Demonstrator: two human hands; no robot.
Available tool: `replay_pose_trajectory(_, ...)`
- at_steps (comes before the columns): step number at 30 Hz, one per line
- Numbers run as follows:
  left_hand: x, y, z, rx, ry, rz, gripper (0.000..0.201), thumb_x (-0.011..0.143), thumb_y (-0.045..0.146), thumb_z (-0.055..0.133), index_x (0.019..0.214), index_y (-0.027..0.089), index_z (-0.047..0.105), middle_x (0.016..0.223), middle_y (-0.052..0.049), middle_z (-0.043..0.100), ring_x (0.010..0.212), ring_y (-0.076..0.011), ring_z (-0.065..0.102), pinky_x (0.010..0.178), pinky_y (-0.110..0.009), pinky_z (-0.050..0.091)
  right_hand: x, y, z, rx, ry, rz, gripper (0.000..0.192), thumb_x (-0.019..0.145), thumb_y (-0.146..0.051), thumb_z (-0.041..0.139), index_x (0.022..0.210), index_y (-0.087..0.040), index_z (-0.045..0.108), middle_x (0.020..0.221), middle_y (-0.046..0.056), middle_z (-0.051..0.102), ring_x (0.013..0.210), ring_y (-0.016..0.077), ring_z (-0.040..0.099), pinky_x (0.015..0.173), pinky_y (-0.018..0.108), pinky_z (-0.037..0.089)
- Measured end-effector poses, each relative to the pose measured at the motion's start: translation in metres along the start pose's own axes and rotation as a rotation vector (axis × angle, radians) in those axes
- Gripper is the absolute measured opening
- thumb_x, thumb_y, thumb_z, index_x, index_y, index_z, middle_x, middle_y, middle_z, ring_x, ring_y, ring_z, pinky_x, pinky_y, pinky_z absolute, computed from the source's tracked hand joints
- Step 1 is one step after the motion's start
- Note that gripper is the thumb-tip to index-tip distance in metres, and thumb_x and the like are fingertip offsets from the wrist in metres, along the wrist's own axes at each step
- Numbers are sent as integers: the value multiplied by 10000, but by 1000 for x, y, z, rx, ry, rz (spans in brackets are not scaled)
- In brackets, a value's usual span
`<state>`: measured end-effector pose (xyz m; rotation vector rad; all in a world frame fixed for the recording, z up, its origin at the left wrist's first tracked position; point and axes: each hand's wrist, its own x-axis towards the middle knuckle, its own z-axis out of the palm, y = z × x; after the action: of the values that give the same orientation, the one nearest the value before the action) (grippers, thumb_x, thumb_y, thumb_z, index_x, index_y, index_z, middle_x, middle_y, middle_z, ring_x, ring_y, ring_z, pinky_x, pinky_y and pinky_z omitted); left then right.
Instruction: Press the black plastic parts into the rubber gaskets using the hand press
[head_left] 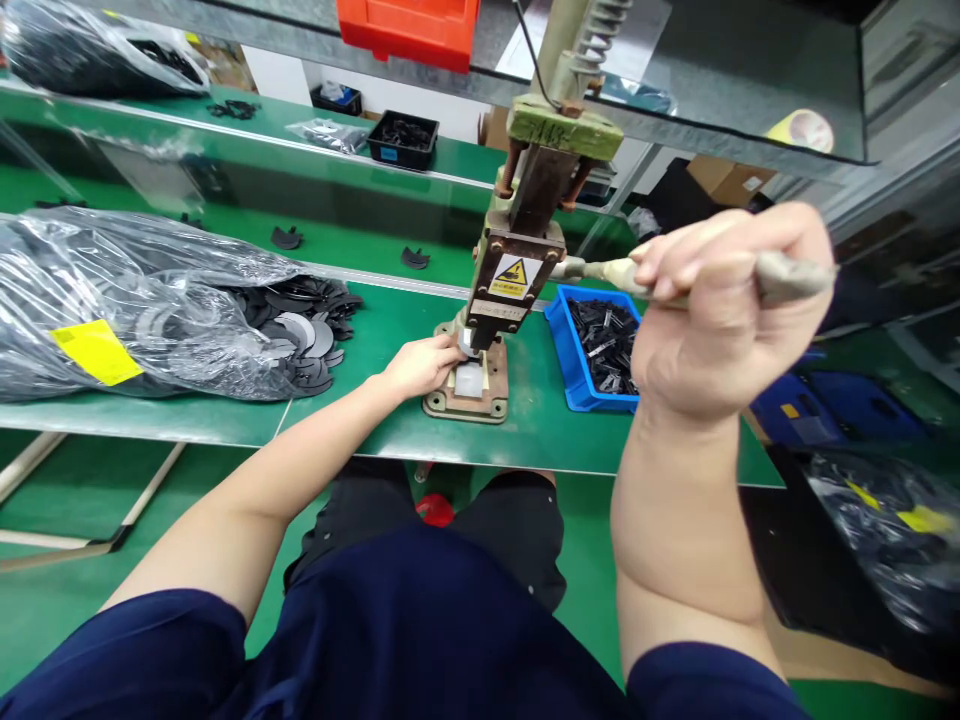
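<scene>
My right hand (720,300) is raised at the right, its fingers wrapped round the lever handle (622,272) of a hand press (517,230). At the foot of the press, my left hand (429,365) has its fingers pinched together at a small curved grey plastic piece (469,345) beneath the ram. Ram and fingertips partly hide that piece. A pale block (469,381) sits on the press base (466,408), just in front of the fingertips. The press carries a yellow warning label (513,275).
A plastic bag (172,310) spills dark crescent-shaped pieces (304,330) at the left. Right of the press stands a blue bin (581,370) of small black parts. Behind is a green belt (352,245) with loose pieces; an orange bin (409,28) sits overhead on a shelf.
</scene>
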<state>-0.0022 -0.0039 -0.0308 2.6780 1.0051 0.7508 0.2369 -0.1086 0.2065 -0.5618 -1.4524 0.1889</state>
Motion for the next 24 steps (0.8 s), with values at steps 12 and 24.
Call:
replay_pose_trajectory(12, 4, 12, -7, -19, -1, 14, 305, 1078, 254, 521, 1214, 238, 794, 1260, -87, 761, 1149, -217, 733, 952, -324, 579, -144, 17, -17, -308, -38, -13, 221, 857, -319, 686, 669, -320, 570, 667, -41, 610, 850, 211, 681, 1187, 635, 520)
replay_pose_trajectory(24, -82, -74, -106, 492, 85, -553, 530, 863, 583, 793, 1128, 133, 702, 1173, -241, 712, 1221, -461, 609, 1086, -576, 383, -147, 36, -8, -267, 113, -76, 93, 844, -431, 704, 751, -435, 708, 596, -27, 576, 736, 240, 656, 1089, 681, 550)
